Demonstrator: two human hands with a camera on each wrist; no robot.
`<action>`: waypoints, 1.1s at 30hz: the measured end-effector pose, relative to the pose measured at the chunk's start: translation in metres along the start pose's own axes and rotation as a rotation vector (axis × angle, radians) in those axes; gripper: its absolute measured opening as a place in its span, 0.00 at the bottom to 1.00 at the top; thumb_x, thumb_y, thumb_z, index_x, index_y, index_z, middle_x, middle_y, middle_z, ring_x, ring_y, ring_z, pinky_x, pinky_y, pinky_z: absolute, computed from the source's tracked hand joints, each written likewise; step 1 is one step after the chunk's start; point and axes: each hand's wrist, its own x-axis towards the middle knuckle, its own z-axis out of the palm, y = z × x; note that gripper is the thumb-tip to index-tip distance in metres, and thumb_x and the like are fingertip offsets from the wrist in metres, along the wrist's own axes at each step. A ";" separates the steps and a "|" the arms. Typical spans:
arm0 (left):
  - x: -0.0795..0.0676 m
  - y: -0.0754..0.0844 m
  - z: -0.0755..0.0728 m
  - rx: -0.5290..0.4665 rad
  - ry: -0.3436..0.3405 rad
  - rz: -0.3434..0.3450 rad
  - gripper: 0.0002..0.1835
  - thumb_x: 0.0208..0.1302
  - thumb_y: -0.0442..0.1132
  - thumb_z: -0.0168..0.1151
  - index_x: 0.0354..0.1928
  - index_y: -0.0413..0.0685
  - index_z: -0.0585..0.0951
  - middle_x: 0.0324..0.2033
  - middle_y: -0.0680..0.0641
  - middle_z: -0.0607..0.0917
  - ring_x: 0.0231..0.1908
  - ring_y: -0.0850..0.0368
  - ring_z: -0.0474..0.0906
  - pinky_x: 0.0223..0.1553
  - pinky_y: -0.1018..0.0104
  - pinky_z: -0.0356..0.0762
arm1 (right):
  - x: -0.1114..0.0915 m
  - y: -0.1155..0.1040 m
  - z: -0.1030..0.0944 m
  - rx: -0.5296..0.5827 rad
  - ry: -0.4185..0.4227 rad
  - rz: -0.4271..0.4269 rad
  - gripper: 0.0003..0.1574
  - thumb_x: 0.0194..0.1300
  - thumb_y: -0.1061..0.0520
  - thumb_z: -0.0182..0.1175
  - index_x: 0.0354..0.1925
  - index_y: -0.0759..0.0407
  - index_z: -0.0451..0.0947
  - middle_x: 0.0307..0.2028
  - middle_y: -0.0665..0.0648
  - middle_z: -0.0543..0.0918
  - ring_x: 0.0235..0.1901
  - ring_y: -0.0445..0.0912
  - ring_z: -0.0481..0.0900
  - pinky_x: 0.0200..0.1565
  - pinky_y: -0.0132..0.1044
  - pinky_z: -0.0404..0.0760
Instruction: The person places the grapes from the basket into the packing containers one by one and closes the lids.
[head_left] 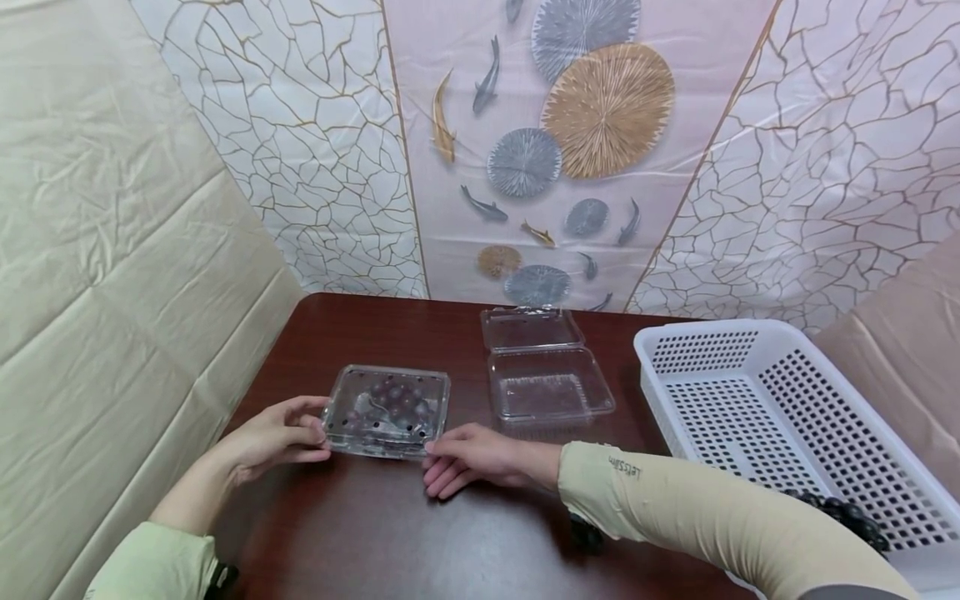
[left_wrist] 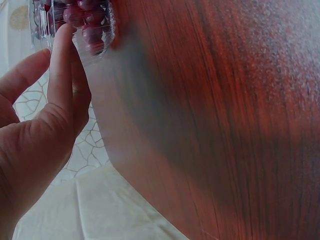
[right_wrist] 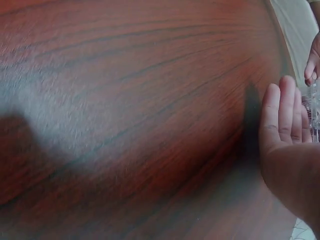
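Note:
A clear plastic clamshell box [head_left: 387, 411] with dark red grapes [head_left: 401, 402] inside stands on the left half of the table, its vented lid down. At its left edge my left hand [head_left: 273, 437] holds the front corner between thumb and fingers. The left wrist view shows the grapes [left_wrist: 92, 32] close beyond the fingertips. My right hand [head_left: 480, 458] pinches the front right corner with the thumb at the rim, the other fingers stretched out below. In the right wrist view that hand [right_wrist: 287, 130] hides most of the box [right_wrist: 315, 110].
Behind and to the right lies a second clear clamshell box [head_left: 551, 383], lid folded back, with nothing in it. A white perforated basket [head_left: 667, 400] stands at the right, dark grapes [head_left: 843, 517] at its near end. The brown table [head_left: 360, 533] meets a patterned curtain [head_left: 345, 167].

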 end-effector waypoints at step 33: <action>-0.001 0.011 0.001 0.228 0.192 0.032 0.32 0.76 0.24 0.53 0.78 0.24 0.57 0.47 0.37 0.83 0.44 0.54 0.85 0.52 0.52 0.91 | 0.001 0.002 0.006 0.051 -0.012 0.017 0.25 0.83 0.54 0.54 0.55 0.80 0.77 0.40 0.68 0.90 0.38 0.48 0.91 0.53 0.49 0.91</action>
